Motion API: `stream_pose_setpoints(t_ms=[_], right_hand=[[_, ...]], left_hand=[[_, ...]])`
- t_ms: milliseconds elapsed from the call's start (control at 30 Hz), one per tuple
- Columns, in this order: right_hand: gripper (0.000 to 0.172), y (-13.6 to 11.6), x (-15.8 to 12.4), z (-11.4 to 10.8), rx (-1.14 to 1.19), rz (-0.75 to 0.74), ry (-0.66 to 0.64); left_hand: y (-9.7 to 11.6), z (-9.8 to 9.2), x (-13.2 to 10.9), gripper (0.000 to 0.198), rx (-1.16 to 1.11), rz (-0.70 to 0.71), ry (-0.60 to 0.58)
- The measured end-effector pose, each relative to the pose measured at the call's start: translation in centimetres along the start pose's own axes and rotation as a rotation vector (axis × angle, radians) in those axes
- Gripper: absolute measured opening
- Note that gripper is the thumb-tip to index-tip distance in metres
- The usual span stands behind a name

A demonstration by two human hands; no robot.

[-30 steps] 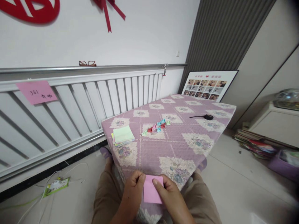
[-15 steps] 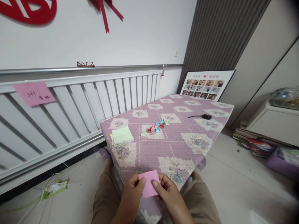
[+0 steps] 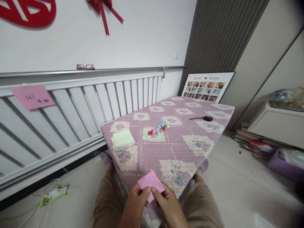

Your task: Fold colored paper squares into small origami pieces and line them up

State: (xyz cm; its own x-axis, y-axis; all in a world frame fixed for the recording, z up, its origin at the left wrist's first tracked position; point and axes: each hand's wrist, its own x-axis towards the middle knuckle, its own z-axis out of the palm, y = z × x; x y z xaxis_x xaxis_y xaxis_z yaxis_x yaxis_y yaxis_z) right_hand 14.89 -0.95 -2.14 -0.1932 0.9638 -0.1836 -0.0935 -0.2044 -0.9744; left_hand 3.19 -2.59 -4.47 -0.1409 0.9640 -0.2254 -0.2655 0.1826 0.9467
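A small folded pink paper (image 3: 151, 182) is held between both hands over the table's near corner, one point of it facing away from me. My left hand (image 3: 139, 197) pinches its left side, and my right hand (image 3: 165, 198) pinches the right side. Both thumbs lie on top, their tips nearly meeting at the middle; the fingers underneath are mostly hidden. Farther up the table sit several small folded paper pieces (image 3: 156, 129) in red, blue, pink and green. To their left lies a stack of paper sheets (image 3: 123, 139), pale green on top.
A floral purple tablecloth (image 3: 171, 148) covers the table. On its right side rests a black tape-measure-like object (image 3: 207, 118) with a strap. A white radiator (image 3: 78, 110) runs along the left, with glasses (image 3: 85, 66) on the pipe above. A power strip (image 3: 55, 195) with cables lies on the floor.
The pink paper has turned from nearly square-on to corner-up. My thumbs have moved in from its sides to its middle. The camera view has shifted slightly.
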Motion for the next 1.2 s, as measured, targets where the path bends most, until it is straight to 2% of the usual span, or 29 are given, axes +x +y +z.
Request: stream_pose_setpoints(t_ms=[267, 400, 533, 600, 767, 867, 1033, 1200], right_hand=[[0.049, 0.6, -0.3, -0.7, -0.036, -0.039, -0.003], [0.05, 0.4, -0.1, -0.9, -0.055, -0.038, -0.004], [0.049, 0.3, 0.5, -1.5, -0.085, -0.046, 0.02], [0.045, 0.4, 0.8, -2.0, -0.13, -0.058, 0.031], [0.027, 1.2, 1.3, -3.2, -0.316, -0.139, 0.067], [0.017, 1.9, 1.9, -3.9, -0.476, -0.205, 0.074], [0.02, 2.4, 3.3, -4.7, -0.82, -0.286, 0.061], [0.022, 2.8, 4.3, -5.2, -1.124, -0.301, 0.072]], left_hand=[[-0.3, 0.2, -0.2, 0.042, -0.051, 0.019, 0.052], [-0.9, 0.0, 0.2, 0.046, -0.042, -0.003, 0.059], [-1.5, -0.4, 0.5, 0.053, 0.072, -0.067, 0.005], [-1.4, -0.7, 0.7, 0.049, 0.129, -0.034, -0.019], [-0.5, -1.6, 2.0, 0.031, 0.56, 0.067, -0.06], [-0.2, -1.9, 3.3, 0.021, 0.707, 0.098, -0.086], [0.2, -1.9, 5.4, 0.018, 0.96, 0.123, -0.145], [0.3, -1.9, 6.6, 0.012, 1.174, 0.109, -0.144]])
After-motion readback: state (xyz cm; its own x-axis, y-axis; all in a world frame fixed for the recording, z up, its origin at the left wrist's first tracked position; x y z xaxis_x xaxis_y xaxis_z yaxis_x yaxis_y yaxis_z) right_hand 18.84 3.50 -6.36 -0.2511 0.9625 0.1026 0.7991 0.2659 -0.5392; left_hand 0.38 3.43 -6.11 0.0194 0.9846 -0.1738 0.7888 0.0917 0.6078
